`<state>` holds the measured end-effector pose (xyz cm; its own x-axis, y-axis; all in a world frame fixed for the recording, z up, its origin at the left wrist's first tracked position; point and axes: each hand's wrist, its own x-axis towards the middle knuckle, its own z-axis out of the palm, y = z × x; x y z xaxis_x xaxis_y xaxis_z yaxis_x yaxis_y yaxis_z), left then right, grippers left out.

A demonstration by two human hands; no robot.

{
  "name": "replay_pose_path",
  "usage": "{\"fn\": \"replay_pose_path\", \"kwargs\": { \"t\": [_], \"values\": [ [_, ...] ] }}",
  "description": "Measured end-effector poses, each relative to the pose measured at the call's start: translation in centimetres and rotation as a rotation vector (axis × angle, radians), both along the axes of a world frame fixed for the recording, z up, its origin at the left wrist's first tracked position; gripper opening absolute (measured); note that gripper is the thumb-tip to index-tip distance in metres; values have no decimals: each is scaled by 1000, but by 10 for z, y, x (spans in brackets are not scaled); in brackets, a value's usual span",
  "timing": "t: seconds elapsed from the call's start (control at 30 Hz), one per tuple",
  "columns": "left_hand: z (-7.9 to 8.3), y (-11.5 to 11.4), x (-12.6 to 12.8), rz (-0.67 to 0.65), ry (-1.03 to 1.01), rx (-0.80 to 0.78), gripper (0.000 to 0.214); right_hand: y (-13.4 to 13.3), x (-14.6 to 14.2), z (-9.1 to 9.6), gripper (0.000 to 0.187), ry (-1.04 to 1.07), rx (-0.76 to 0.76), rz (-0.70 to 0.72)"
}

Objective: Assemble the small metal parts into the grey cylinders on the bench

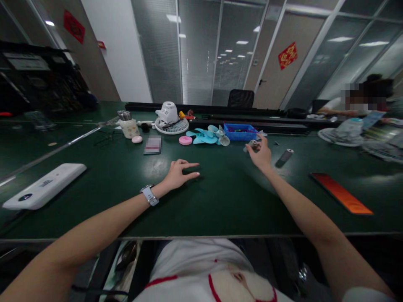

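Observation:
My right hand is closed on a small grey metal cylinder, gripped between thumb and fingers just in front of a blue plastic tray. To the right of that hand, a second grey metal cylinder rests on the green tabletop. My left hand, with a watch on its wrist, hovers over or rests on the table; I cannot tell which. Its thumb and index finger are apart, and nothing is between them. Light-blue fan blades lie beside the tray, with a round pink piece at their left.
White fan housing sits on a fan guard at the back. A patterned bottle stands left of it. A white device lies far left, an orange phone-like slab at right. Another person sits at far right.

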<state>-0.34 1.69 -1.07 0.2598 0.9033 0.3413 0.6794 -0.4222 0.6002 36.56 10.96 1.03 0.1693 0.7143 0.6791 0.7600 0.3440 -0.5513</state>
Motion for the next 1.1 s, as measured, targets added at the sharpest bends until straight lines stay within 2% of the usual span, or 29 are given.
{"fn": "replay_pose_path", "kwargs": {
  "t": [0.1, 0.23, 0.4, 0.47, 0.53, 0.57, 0.63, 0.73, 0.8, 0.87, 0.93, 1.1],
  "values": [
    [0, 5, 0, 127, -145, 43, 42, 17, 41, -9, 69, -62, -81, -214],
    [-2, 7, 1, 230, -290, 8, 38, 22, 67, -20, 67, -127, -188, -299],
    [0, 4, 3, 266, -332, -6, 36, 26, 70, -26, 66, -144, -289, -313],
    [0, 4, 3, 266, -349, -5, 35, 25, 63, -23, 69, -186, -233, -350],
    [-1, 4, 4, 266, -370, -6, 34, 17, 45, -16, 73, -262, -113, -363],
    [-2, 4, 4, 268, -378, -8, 34, 10, 31, -12, 73, -304, -53, -331],
    [-2, 4, 4, 278, -388, -18, 34, -10, -5, -5, 67, -383, 8, -147],
    [-1, 3, 5, 289, -397, -36, 33, -49, -68, -1, 50, -497, -41, 357],
    [0, 2, 6, 291, -407, -40, 31, -74, -104, -4, 46, -577, -106, 680],
    [1, 1, 7, 291, -416, -38, 30, -92, -127, -9, 42, -609, -170, 880],
    [2, 1, 8, 289, -424, -29, 29, -100, -138, -13, 35, -584, -216, 933],
    [2, 0, 9, 288, -431, -18, 25, -100, -141, -17, 17, -512, -190, 855]
  ]
}}
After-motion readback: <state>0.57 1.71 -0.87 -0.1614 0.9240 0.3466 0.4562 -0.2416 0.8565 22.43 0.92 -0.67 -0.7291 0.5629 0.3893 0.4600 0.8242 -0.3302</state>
